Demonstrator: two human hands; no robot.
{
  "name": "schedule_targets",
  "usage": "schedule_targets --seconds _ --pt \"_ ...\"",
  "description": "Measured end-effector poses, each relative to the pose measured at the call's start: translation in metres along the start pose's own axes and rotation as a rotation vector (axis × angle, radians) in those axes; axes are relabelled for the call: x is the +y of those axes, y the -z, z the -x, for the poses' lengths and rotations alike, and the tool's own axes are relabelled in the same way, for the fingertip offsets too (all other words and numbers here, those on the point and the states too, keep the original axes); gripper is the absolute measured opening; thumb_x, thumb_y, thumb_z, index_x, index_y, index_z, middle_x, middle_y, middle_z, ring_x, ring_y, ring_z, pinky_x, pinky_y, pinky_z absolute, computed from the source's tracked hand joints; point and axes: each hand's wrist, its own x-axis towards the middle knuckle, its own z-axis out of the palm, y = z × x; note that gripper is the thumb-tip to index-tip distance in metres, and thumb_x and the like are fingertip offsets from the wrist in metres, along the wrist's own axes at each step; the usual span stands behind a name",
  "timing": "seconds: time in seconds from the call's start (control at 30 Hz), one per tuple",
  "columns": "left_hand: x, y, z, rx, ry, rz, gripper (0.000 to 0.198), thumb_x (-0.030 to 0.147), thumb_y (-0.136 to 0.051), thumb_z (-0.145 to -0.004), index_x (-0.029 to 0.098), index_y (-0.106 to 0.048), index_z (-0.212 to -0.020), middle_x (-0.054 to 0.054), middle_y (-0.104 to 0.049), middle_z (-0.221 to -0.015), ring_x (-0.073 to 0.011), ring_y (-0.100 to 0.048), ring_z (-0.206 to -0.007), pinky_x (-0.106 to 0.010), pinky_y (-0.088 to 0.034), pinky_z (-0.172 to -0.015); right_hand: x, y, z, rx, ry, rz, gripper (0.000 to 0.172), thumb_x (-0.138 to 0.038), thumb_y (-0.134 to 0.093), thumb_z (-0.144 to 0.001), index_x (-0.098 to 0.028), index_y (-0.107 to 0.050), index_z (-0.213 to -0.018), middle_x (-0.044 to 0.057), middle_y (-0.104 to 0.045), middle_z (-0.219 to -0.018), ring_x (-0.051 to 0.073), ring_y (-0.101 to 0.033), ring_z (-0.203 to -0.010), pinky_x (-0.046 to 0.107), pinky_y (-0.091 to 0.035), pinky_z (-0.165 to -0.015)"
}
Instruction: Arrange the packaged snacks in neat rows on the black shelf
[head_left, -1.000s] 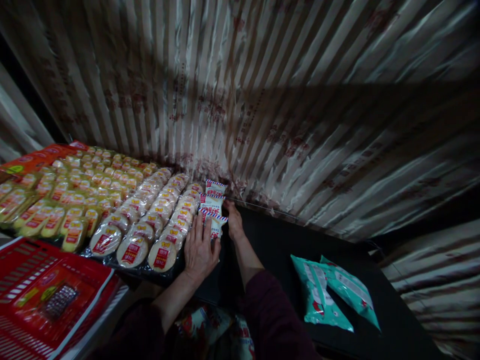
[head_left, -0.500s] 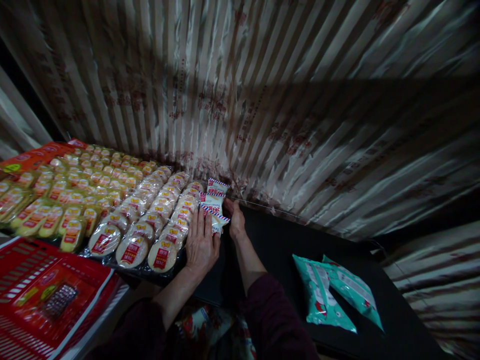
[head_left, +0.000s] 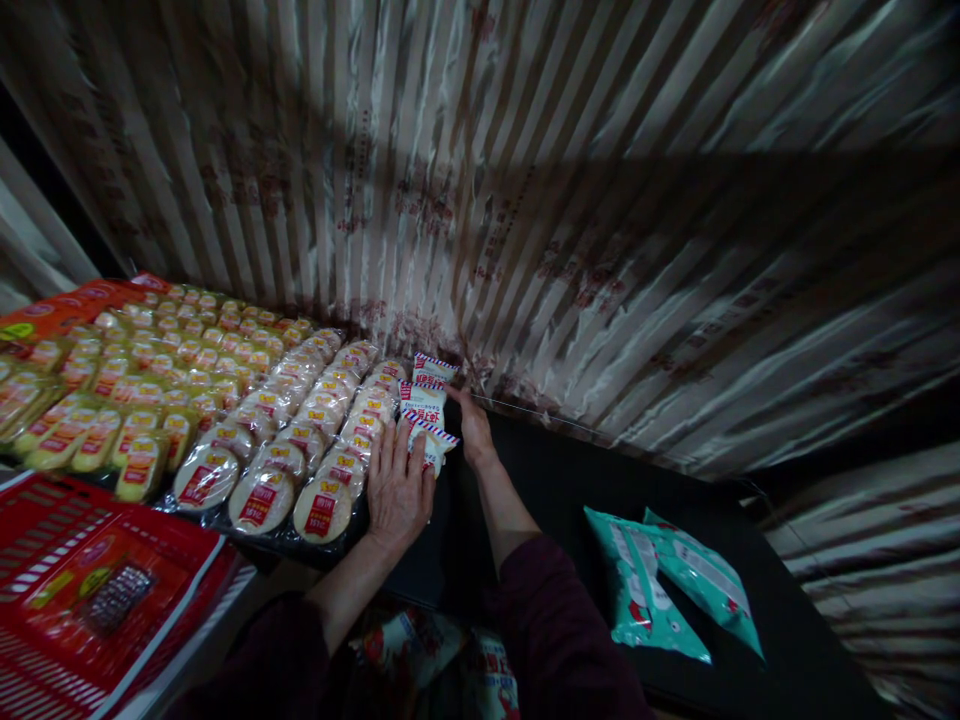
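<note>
Take the rows of round crackers (head_left: 261, 497) in their clear wrappers as your landmark. Your white packets (head_left: 424, 405) with the striped edges lie just to the right of them, three showing, overlapping in a column on the black table (head_left: 540, 470). Your left hand (head_left: 397, 490) is palm down at the crackers' right edge, its grip spread wide, fingers stretched out flat on the nearest white packet. Your right hand (head_left: 474, 430) is farther to the crackers' right, beside the column; you cannot tell from here how narrow its grip is, nor whether it touches a packet.

Well to the right of the crackers you have two teal bags (head_left: 641, 590), one partly over the other. Directly left of the crackers stand the yellow packets (head_left: 142, 465), with an orange pack (head_left: 67, 305) beyond those. The red basket (head_left: 172, 540) is nearer you than the crackers, to their left.
</note>
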Motion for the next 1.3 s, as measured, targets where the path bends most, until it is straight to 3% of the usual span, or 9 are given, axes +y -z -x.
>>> schedule_targets --seconds 0.27,0.37,0.5,0.63,0.73,0.87,1.03,1.17,1.3 --pt "0.000 -0.003 0.003 0.009 -0.007 -0.012 0.045 0.025 -0.048 -0.087 0.015 -0.046 -0.131 -0.015 -0.037 -0.145 -0.0300 -0.024 -0.139 -0.054 -0.024 -0.110 0.016 0.001 0.000 0.015 0.041 -0.094 0.050 -0.061 -0.044 -0.082 -0.026 -0.068 -0.108 0.001 -0.065 -0.120 0.020 -0.051 -0.121 0.038 -0.027 -0.109" --pt "0.001 -0.003 0.003 0.002 -0.018 -0.007 0.045 0.026 -0.048 -0.087 0.016 -0.046 -0.132 -0.014 -0.036 -0.146 -0.0307 -0.021 -0.140 -0.055 -0.023 -0.110 0.025 -0.003 0.000 0.081 -0.031 -0.186 0.057 -0.062 -0.041 -0.083 -0.025 -0.059 -0.122 0.003 -0.060 -0.127 0.021 -0.049 -0.124 0.041 -0.032 -0.106" --pt "0.001 -0.003 0.003 -0.013 -0.020 -0.007 0.044 0.025 -0.048 -0.087 0.017 -0.048 -0.130 -0.013 -0.035 -0.147 -0.0312 -0.020 -0.140 -0.056 -0.023 -0.110 0.036 -0.008 0.000 0.112 -0.135 -0.247 0.063 -0.065 -0.038 -0.083 -0.021 -0.059 -0.122 0.008 -0.064 -0.120 0.022 -0.056 -0.117 0.039 -0.038 -0.103" --pt "0.001 -0.002 0.003 -0.019 -0.005 -0.010 0.043 0.025 -0.048 -0.087 0.016 -0.049 -0.129 -0.014 -0.035 -0.147 -0.0313 -0.021 -0.140 -0.056 -0.022 -0.110 0.035 -0.007 0.003 0.077 -0.148 -0.256 0.063 -0.065 -0.038 -0.083 -0.022 -0.056 -0.125 0.008 -0.064 -0.121 0.022 -0.056 -0.116 0.039 -0.042 -0.099" --pt "0.002 -0.001 0.003 -0.006 -0.001 0.001 0.045 0.026 -0.049 -0.086 0.016 -0.049 -0.130 -0.014 -0.033 -0.148 -0.0317 -0.016 -0.141 -0.056 -0.022 -0.111 0.026 0.002 0.013 0.122 -0.135 -0.221 0.061 -0.063 -0.037 -0.084 -0.021 -0.055 -0.125 0.008 -0.058 -0.129 0.022 -0.052 -0.121 0.037 -0.042 -0.098" --pt "0.002 0.004 0.004 0.034 -0.031 0.045 0.044 0.025 -0.047 -0.086 0.017 -0.050 -0.129 -0.012 -0.034 -0.147 -0.0298 -0.015 -0.141 -0.055 -0.021 -0.111 0.013 0.020 0.047 0.174 -0.127 -0.182 0.061 -0.064 -0.038 -0.083 -0.020 -0.060 -0.118 0.010 -0.061 -0.125 0.022 -0.056 -0.116 0.037 -0.042 -0.097" --pt "0.001 0.019 0.018 0.031 -0.069 0.058 0.038 0.021 -0.041 -0.087 0.016 -0.054 -0.123 -0.011 -0.040 -0.144 -0.0277 -0.021 -0.140 -0.053 -0.022 -0.111 0.001 0.043 0.112 0.232 -0.124 -0.227 0.059 -0.065 -0.042 -0.080 -0.018 -0.065 -0.108 0.010 -0.066 -0.116 0.022 -0.059 -0.111 0.038 -0.042 -0.096" --pt "0.006 0.042 0.050 -0.033 -0.129 0.079 0.037 0.018 -0.041 -0.087 0.016 -0.055 -0.121 -0.010 -0.048 -0.139 -0.0261 -0.025 -0.139 -0.051 -0.024 -0.111 -0.008 0.055 0.159 0.241 -0.157 -0.246 0.055 -0.064 -0.048 -0.078 -0.018 -0.068 -0.099 0.010 -0.069 -0.109 0.023 -0.062 -0.106 0.038 -0.043 -0.094" --pt "0.021 0.071 0.097 -0.137 -0.185 0.150 0.036 0.017 -0.039 -0.088 0.016 -0.055 -0.120 -0.011 -0.048 -0.139 -0.0240 -0.027 -0.138 -0.046 -0.034 -0.105 -0.021 0.072 0.199 0.203 -0.125 -0.248 0.053 -0.064 -0.050 -0.078 -0.018 -0.069 -0.096 0.010 -0.071 -0.103 0.023 -0.063 -0.102 0.038 -0.043 -0.093"
